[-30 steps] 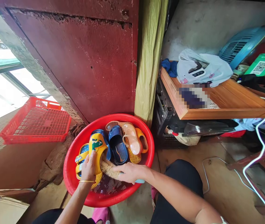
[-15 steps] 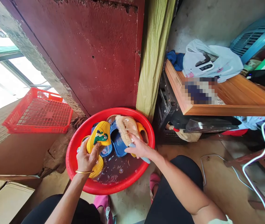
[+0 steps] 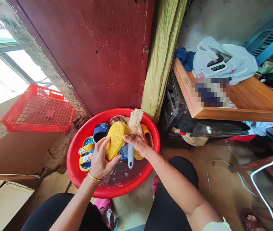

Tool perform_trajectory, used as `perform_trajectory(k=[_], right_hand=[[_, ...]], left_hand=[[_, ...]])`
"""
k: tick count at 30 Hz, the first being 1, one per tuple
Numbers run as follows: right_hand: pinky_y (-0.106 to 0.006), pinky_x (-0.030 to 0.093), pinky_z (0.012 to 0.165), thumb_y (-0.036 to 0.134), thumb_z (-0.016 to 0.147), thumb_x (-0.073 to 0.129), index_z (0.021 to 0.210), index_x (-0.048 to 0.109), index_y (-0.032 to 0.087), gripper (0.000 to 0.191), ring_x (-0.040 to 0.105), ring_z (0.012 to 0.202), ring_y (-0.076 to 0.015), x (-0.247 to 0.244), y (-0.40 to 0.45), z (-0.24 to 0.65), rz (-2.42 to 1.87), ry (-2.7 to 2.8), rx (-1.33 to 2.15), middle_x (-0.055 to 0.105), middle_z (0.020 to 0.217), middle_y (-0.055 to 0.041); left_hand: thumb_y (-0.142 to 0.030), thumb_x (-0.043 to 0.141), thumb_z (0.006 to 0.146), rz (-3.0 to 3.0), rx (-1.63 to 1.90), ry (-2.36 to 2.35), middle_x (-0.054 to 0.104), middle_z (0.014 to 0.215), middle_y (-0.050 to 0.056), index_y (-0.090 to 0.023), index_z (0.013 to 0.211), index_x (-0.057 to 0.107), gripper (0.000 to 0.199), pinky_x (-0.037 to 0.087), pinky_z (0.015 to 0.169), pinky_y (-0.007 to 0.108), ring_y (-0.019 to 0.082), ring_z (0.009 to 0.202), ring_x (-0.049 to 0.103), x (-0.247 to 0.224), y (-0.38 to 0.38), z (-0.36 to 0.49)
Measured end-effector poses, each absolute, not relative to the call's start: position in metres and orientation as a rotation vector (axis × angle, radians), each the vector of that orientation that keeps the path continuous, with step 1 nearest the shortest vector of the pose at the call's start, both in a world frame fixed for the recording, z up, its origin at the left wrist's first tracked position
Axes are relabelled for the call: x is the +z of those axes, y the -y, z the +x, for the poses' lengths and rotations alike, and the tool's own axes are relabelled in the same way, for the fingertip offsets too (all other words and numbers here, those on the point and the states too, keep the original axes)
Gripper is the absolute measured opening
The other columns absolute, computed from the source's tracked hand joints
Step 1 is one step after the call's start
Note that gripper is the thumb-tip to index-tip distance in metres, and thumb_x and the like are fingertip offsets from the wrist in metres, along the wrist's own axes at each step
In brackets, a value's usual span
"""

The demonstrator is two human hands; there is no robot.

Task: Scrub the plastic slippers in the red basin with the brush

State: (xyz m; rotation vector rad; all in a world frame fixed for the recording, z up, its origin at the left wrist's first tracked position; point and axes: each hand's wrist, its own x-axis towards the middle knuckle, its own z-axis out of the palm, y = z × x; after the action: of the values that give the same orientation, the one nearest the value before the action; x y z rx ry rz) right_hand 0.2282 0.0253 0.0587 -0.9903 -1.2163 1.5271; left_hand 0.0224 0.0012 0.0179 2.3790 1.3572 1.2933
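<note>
My left hand (image 3: 100, 158), with a gold bangle at the wrist, grips a yellow slipper (image 3: 116, 140) with its sole facing up, just above the water (image 3: 124, 175). My right hand (image 3: 136, 144) is shut on a scrubbing brush (image 3: 131, 155), whose pale bristles point up beside the slipper. Both hands are over a red plastic basin (image 3: 72, 166). In it lie a small blue-and-yellow slipper (image 3: 86, 154), a navy slipper (image 3: 100, 131) and an orange slipper (image 3: 146, 136). Other footwear is partly hidden behind my hands.
A red plastic crate (image 3: 37, 109) lies left of the basin, with brown sacking (image 3: 56, 154) beside it. A maroon metal panel (image 3: 90, 57) rises behind. A wooden shelf (image 3: 210, 112) holding a white plastic bag (image 3: 223, 57) stands right. A white cable (image 3: 263, 173) crosses the right side.
The yellow slipper has turned sole up and risen slightly. The brush has left the peach slipper, and its bristles now point up. The water is rippling near my left hand.
</note>
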Motion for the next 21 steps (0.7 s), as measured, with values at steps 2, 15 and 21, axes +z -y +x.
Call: perform_trajectory(k=[2,15,21], right_hand=[[-0.029,0.054,0.073,0.062,0.075,0.072,0.102,0.068,0.023,0.048,0.066,0.086,-0.0208,0.064,-0.025,0.227,-0.908,1.303,1.475,0.069,0.081,0.0003],[-0.026,0.047,0.074,0.049,0.084,0.065,0.072,0.066,0.020,0.031,0.060,0.077,-0.0170,0.073,-0.018,0.211,-1.026,1.584,1.195,0.063,0.066,0.0017],[-0.027,0.049,0.076,0.050,0.086,0.062,0.074,0.064,0.021,0.031,0.060,0.079,-0.0176,0.078,-0.014,0.202,-0.997,1.607,1.098,0.064,0.069,0.0018]], left_hand=[[-0.056,0.071,0.080,2.217,1.282,-1.365,0.049,0.139,0.017,-0.023,0.148,0.036,0.084,0.049,0.103,0.054,0.033,0.125,0.055,0.017,0.000,0.023],[-0.043,0.076,0.072,1.899,1.194,-1.357,0.057,0.136,0.015,-0.017,0.152,0.026,0.098,0.046,0.106,0.053,0.033,0.120,0.059,0.043,0.000,0.035],[-0.036,0.075,0.070,1.840,1.242,-1.379,0.063,0.125,0.011,-0.017,0.148,0.035,0.090,0.055,0.094,0.045,0.028,0.105,0.065,0.034,0.001,0.038]])
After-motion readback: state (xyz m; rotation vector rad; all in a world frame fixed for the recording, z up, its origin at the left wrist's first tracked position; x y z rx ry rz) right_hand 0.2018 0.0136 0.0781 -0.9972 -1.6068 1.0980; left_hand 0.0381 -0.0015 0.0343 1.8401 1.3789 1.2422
